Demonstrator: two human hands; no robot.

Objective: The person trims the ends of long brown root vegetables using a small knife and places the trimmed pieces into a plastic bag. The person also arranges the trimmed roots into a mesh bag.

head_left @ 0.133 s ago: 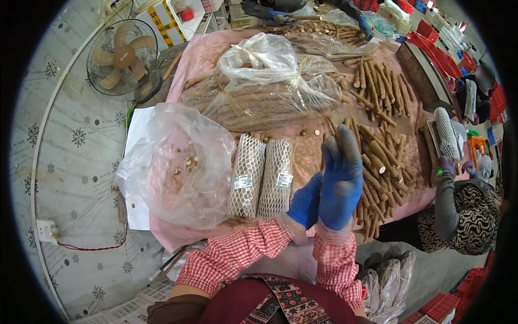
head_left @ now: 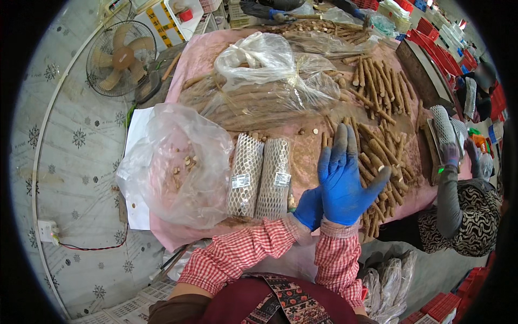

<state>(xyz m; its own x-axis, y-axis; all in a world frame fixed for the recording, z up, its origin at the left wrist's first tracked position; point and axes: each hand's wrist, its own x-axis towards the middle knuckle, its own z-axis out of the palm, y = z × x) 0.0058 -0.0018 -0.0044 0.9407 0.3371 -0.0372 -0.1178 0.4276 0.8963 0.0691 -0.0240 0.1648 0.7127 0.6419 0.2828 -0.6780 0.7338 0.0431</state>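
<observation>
My right hand (head_left: 346,181), in a dirty blue glove, is raised over the pink-covered table (head_left: 305,162) with fingers stretched out and thumb spread to the right, holding nothing visible. My left hand (head_left: 307,208), also blue-gloved, is just behind its lower part, its fingers hidden. Beside them on the left stand out two bundles in white mesh sleeves, one (head_left: 244,175) and another (head_left: 272,178), both labelled and lying flat. Long brown roots (head_left: 377,154) are piled under and right of my right hand. A crumpled clear plastic bag (head_left: 172,162) lies at the left.
Bagged roots (head_left: 259,102) lie across the table's middle, more loose roots (head_left: 380,89) behind. A fan (head_left: 121,56) stands at back left. A co-worker (head_left: 458,210) at right holds a mesh-sleeved bundle (head_left: 442,127) by a dark trough (head_left: 423,73). Other workers (head_left: 480,81) are farther back.
My right hand's thumb has swung out to the right and the hand has turned and opened wider. My left hand has shifted slightly down behind it.
</observation>
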